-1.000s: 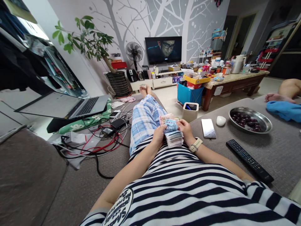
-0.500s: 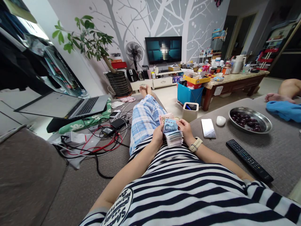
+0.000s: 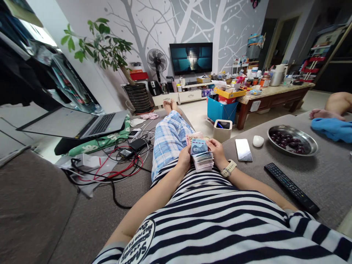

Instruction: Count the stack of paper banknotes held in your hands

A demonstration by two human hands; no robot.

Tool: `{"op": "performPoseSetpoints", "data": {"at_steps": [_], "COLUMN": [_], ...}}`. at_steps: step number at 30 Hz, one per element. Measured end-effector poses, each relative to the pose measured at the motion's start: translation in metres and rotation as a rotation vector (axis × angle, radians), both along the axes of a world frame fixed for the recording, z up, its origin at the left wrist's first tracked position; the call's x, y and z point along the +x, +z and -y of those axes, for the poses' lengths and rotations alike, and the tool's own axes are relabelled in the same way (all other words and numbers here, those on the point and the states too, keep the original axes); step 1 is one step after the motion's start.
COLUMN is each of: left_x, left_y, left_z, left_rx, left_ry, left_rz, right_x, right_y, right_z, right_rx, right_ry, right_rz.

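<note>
A: Where is the money?

B: In the lap, over the striped shirt. The stack of banknotes (image 3: 202, 160) sits between both hands, just above the plaid trousers (image 3: 169, 141).

A: And the grip?

B: The left hand (image 3: 184, 158) is wrapped round the left end of the stack, fingers closed on it. The right hand (image 3: 218, 152) is closed on the right end of the blue note (image 3: 199, 146), which stands lifted at the top of the stack, with a pink note just behind it.

A: Anything on the wrist?

B: A watch (image 3: 229, 169) with a pale strap, on the right one.

A: What lies around?

B: To the right, on the grey sofa seat (image 3: 330, 176), a phone (image 3: 243, 149) lies face up, near the right hand but not touching it. Just beyond it is a small white object (image 3: 258, 140) — I cannot tell what it is. Further right is a steel dish (image 3: 313, 147) of dark fruit, and a black remote (image 3: 291, 187) lies nearer the body, well apart from the hands.

A: And the left side?

B: An open laptop (image 3: 82, 124) rests on a green cushion, with a tangle of red and black cables (image 3: 115, 168) beside the leg.

A: Anyone else?

B: At the far right edge, another person's foot (image 3: 324, 113) — next to a blue cloth (image 3: 334, 129).
</note>
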State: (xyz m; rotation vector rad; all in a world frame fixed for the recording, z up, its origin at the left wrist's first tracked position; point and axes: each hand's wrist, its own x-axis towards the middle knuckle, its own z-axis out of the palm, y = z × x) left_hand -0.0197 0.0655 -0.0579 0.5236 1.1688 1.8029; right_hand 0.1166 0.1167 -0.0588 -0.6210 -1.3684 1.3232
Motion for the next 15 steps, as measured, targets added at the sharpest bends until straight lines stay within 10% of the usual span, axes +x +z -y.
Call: {"op": "performPoseSetpoints", "data": {"at_steps": [15], "left_x": [-0.0013], "left_y": [-0.0014], "left_z": [0.0053], "left_rx": [-0.021], "left_ry": [-0.031], "left_rz": [0.016], "right_x": [0.0005], "right_y": [0.0033], "right_z": [0.0025], "right_rx": [0.004], "right_ry": [-0.012], "right_rz": [0.014]}}
